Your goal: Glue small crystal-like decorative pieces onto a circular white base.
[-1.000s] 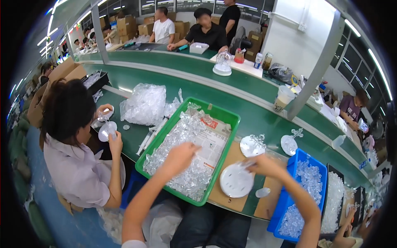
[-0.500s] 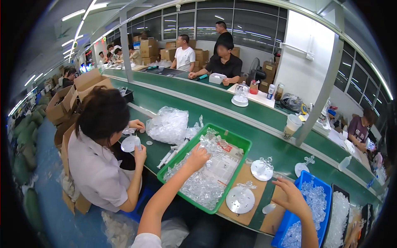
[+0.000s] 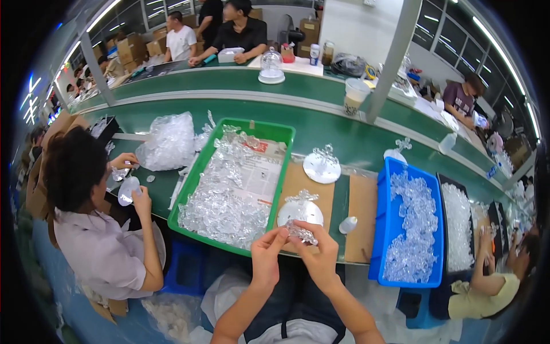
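In front of my body, close to the table's front edge, both hands meet over a clear plastic piece with a branching, knobbly shape (image 3: 302,231). Fingers of my left hand (image 3: 267,255) pinch its left side, while those of my right hand (image 3: 319,252) close on its right. Just beyond lies a white round disc (image 3: 309,215) with a clear piece standing on its far edge. Another such white disc (image 3: 322,168) sits farther back. To the left, a green tray (image 3: 286,149) lined with newspaper holds a heap of clear pieces.
Right of my hands stand a small white bottle (image 3: 348,225) and a blue bin (image 3: 380,229) of clear pieces. A black tray (image 3: 440,179) is beyond it. At left, a co-worker (image 3: 109,246) handles a white disc near a plastic bag (image 3: 169,143). A cup (image 3: 355,94) stands farther back.
My left hand has left the green tray and come together with my right hand, which moved in from the blue bin. A clear piece is now between them. The view has turned right.
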The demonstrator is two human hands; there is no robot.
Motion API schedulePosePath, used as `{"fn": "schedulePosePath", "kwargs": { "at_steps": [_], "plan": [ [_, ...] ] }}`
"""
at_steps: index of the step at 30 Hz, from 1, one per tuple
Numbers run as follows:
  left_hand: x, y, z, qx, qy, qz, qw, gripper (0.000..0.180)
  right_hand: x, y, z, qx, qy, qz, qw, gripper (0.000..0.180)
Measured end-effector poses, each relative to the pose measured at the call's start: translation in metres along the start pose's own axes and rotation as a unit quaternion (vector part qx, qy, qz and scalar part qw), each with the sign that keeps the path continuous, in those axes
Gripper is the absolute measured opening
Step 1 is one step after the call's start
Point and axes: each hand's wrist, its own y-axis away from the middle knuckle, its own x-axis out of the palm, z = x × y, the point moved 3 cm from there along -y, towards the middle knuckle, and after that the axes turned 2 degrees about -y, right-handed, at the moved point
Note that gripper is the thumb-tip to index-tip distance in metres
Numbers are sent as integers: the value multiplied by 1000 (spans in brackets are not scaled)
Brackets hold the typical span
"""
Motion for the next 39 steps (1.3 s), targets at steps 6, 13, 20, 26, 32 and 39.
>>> {"fn": "schedulePosePath", "kwargs": {
  "at_steps": [6,13,20,26,32,39],
  "plan": [
    [-4,23,36,182,-393,47,900,29,-30,38,-47,262,-279,-28,924,26],
    [-20,17,89,282,-710,87,640,37,-42,51,-93,387,-595,-22,704,33],
    [-5,35,90,233,-627,48,741,38,-31,42,-103,287,-273,-56,916,29],
    [-38,21,73,233,-678,87,692,40,-14,19,-88,223,37,36,973,31],
    [-41,24,78,212,-691,95,684,45,21,11,-86,91,127,92,983,27],
    [-41,23,76,229,-686,95,684,46,23,2,-84,68,216,101,969,25]
  ]
}}
